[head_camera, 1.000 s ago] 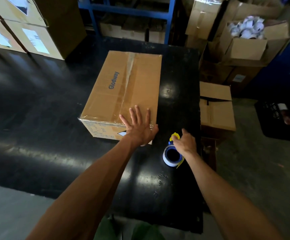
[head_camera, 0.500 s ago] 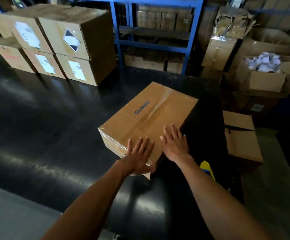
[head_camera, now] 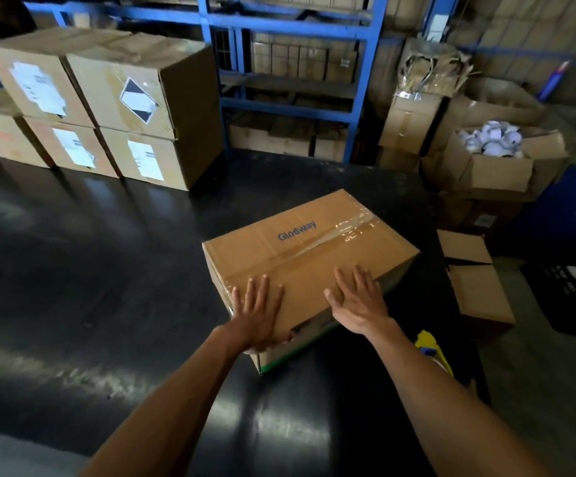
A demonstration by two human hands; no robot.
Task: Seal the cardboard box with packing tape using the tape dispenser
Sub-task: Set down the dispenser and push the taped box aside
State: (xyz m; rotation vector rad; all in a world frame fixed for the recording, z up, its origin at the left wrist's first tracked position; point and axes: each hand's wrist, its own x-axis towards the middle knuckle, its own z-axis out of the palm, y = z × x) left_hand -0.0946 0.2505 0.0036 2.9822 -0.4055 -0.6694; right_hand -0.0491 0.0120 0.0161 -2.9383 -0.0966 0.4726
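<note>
A brown cardboard box (head_camera: pixel 300 249) printed "Glodway" lies on the black table (head_camera: pixel 90 270), turned at an angle, with clear tape along its top seam. My left hand (head_camera: pixel 259 315) presses flat on the box's near left corner, fingers spread. On the near right part of the top rests my right hand (head_camera: pixel 359 301), also flat with fingers apart. The yellow and blue tape dispenser (head_camera: pixel 429 349) lies on the table just right of my right forearm, partly hidden by it.
Stacked labelled cartons (head_camera: pixel 107 108) stand at the table's far left. Blue shelving (head_camera: pixel 290 80) rises behind. To the right, off the table, are an open box of white rolls (head_camera: pixel 500 149), a small carton (head_camera: pixel 476 280) and a black crate (head_camera: pixel 569 290).
My right hand let go of the tape dispenser and came to rest flat on the box. The box has turned and shifted under both hands, and the view has tilted up.
</note>
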